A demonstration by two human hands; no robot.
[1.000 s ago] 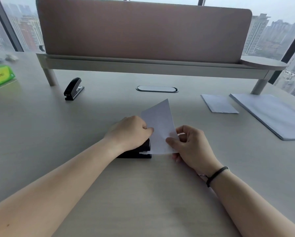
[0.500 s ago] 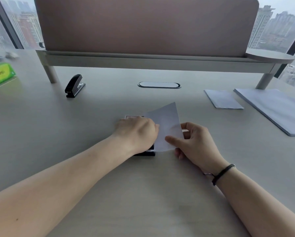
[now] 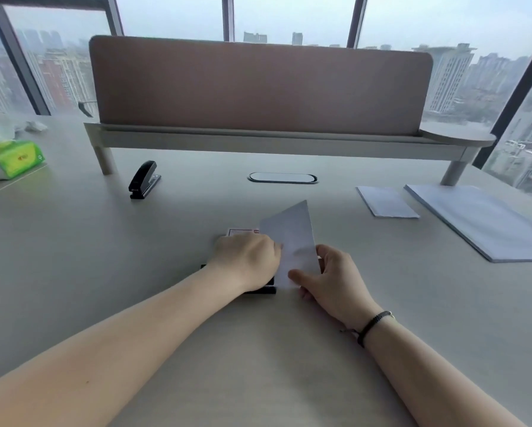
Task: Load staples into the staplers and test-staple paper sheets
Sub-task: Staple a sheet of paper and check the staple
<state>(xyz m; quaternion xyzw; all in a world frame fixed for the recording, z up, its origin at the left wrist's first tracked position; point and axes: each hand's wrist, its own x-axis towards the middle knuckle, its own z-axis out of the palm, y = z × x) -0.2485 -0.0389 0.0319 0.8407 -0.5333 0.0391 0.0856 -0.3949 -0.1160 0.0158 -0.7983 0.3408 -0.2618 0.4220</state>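
Note:
My left hand (image 3: pixel 247 260) lies pressed on top of a black stapler (image 3: pixel 263 289) at the middle of the desk and hides most of it. A small folded white paper sheet (image 3: pixel 292 238) sticks into the stapler's mouth and tilts up toward the back. My right hand (image 3: pixel 332 278) pinches the sheet's lower right edge between thumb and fingers. A small white staple box (image 3: pixel 241 232) with red print peeks out just behind my left hand. A second black stapler (image 3: pixel 144 179) stands alone at the back left.
A pink divider screen on a grey shelf (image 3: pixel 258 143) crosses the back of the desk. Another folded sheet (image 3: pixel 386 201) and a stack of paper (image 3: pixel 480 220) lie at the right. A green tissue pack (image 3: pixel 10 158) sits far left. An oval cable port (image 3: pixel 282 177) is behind the hands.
The view has tilted up, so more window shows. My left hand has stayed pressed on the stapler, and my right hand still holds the sheet in place. The staple box has come into sight.

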